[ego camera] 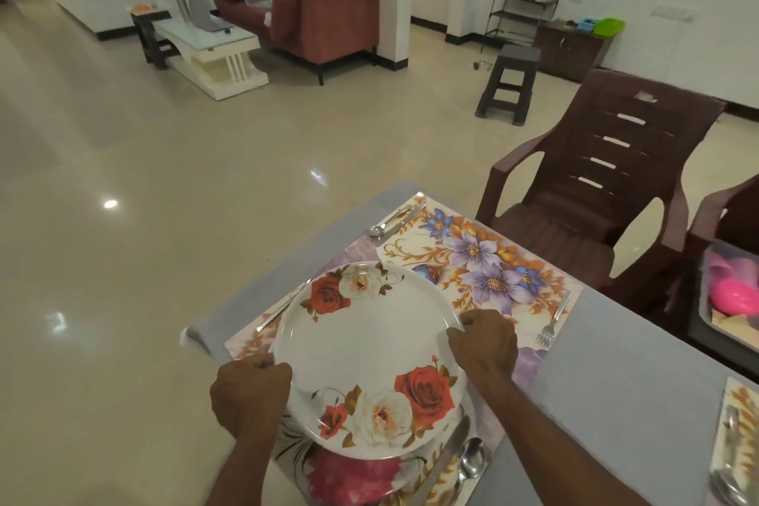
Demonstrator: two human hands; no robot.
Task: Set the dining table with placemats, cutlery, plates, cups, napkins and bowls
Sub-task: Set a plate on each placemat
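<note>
A round white plate (369,353) with red and cream roses hangs over the near floral placemat (353,477). My left hand (250,390) grips its left rim and my right hand (486,341) grips its right rim. A knife (441,460) and spoon (472,462) lie on the near mat at the plate's lower right. The far placemat (476,259) with purple flowers carries a spoon and knife (390,224) at its far side and a fork (552,322) at its right. Another piece of cutlery (283,306) shows left of the plate.
The table has a grey cloth (608,390). A third placemat (735,440) with cutlery sits at the right edge. A brown plastic chair (595,197) stands beyond the table; a second chair holds a bin (727,300) with pink items. Open tiled floor lies to the left.
</note>
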